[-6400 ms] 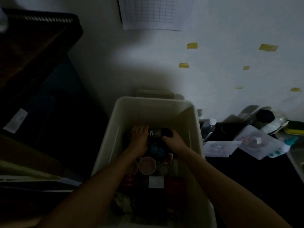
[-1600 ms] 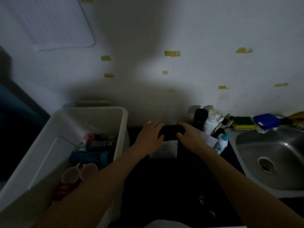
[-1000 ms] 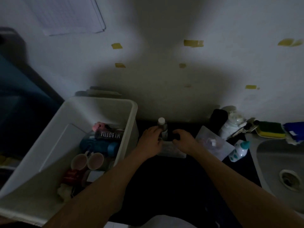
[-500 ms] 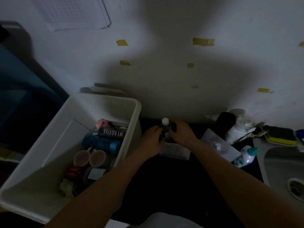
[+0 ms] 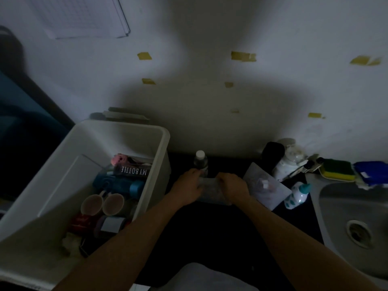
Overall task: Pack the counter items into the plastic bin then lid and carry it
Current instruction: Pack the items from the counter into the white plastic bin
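Observation:
A white plastic bin (image 5: 63, 164) stands at the left of the dark counter (image 5: 210, 238). Inside lie a "MY BOTTLE" bottle (image 5: 134, 171), a blue flask (image 5: 119, 184), two mugs (image 5: 102, 204) and other small items. My left hand (image 5: 189, 189) and my right hand (image 5: 232, 189) grip the two ends of a clear plastic pouch (image 5: 211, 192) on the counter, just right of the bin. A small bottle with a white cap (image 5: 200, 160) stands right behind the pouch.
A second clear pouch (image 5: 264, 189) lies to the right, with a small dotted bottle with a teal cap (image 5: 298, 194), a dark container (image 5: 273, 154) and a white jar (image 5: 290, 158) near the wall. A sponge (image 5: 338, 170) and a steel sink (image 5: 357, 223) are at the far right.
Both hands dropped from the small white-capped bottle to the clear pouch in front of it and closed on its ends. The view shifted slightly left.

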### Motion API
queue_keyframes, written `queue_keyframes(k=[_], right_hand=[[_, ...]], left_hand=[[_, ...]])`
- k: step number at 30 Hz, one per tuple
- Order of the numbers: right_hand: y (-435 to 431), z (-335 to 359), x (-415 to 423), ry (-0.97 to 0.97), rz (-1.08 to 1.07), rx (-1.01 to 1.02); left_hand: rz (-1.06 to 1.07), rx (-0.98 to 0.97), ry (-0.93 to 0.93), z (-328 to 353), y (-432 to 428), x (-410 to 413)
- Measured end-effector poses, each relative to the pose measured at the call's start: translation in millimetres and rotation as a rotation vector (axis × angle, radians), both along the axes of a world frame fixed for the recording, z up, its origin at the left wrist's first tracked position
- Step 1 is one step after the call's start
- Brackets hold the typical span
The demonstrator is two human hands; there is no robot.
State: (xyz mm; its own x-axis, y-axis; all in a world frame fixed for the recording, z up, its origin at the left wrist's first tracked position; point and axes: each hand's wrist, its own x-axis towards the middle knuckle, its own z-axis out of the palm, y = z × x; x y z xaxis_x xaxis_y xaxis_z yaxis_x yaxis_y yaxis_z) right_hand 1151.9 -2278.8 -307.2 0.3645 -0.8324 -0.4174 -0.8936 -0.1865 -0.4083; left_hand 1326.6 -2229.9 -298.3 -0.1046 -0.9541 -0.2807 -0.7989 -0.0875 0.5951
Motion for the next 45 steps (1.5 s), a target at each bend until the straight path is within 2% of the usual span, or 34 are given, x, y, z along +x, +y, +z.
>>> queue_keyframes(k=[4,7,9,13,19,24,30,36,45], right_hand=[[1,18,-7,-0.019,-0.032,-0.117],[0,34,-8,-0.089,-0.090,-0.190],[-1,47,-8,-0.146,-0.148,-0.269],[0,75,-4,-0.259,-0.206,-0.476],[10,119,13,-0.468,-0.262,-0.681],[17,150,43,-0.555,-0.238,-0.753],[23,177,102,-0.692,-0.187,-0.795],[38,186,170,-0.848,-0.218,-0.615],[62,172,229,-0.736,-0.151,-0.418]], left_hand=[[0.055,-0.001,0.195,20,1,-1],[0.214,0.030,0.381,35,-3,-3],[0.288,0.008,0.365,41,-9,-2],[0.283,-0.116,0.321,60,-16,6],[0.276,-0.199,0.587,93,-12,22],[0.311,-0.361,0.659,126,-2,47],[0.370,-0.508,0.610,157,18,105],[0.465,-0.528,0.619,158,42,176],[0.586,-0.417,0.668,139,77,234]])
